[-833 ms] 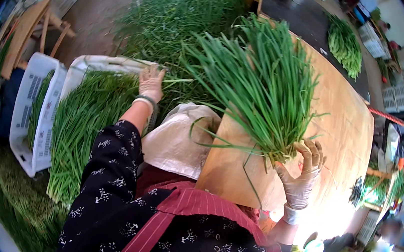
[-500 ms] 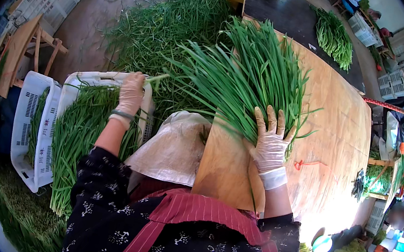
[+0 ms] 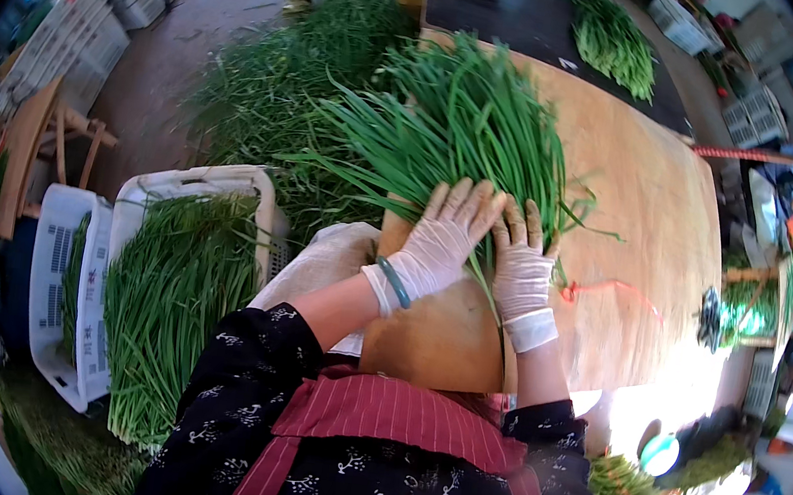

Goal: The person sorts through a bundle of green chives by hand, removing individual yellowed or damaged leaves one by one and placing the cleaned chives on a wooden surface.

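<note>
A loose bunch of long green garlic chives lies on the wooden tabletop, its leaf tips fanned toward the far left. Both hands wear thin, pale gloves stained at the fingers. My left hand rests flat on the near part of the bunch, fingers stretched out; a blue-green bangle circles that wrist. Close beside it, almost touching, my right hand lies on the stems with its fingers extended. A few stray leaves hang down between the hands, and others stick out to the right.
At my left a white crate is full of chives, with another white crate beside it. A heap of loose leaves covers the floor beyond. On the dark table lies another green bunch. A red string lies to the right.
My left hand has come right from above the crate, where it held a thin green strand, onto the bunch. My right hand stays on the bunch. The whole view has shifted slightly.
</note>
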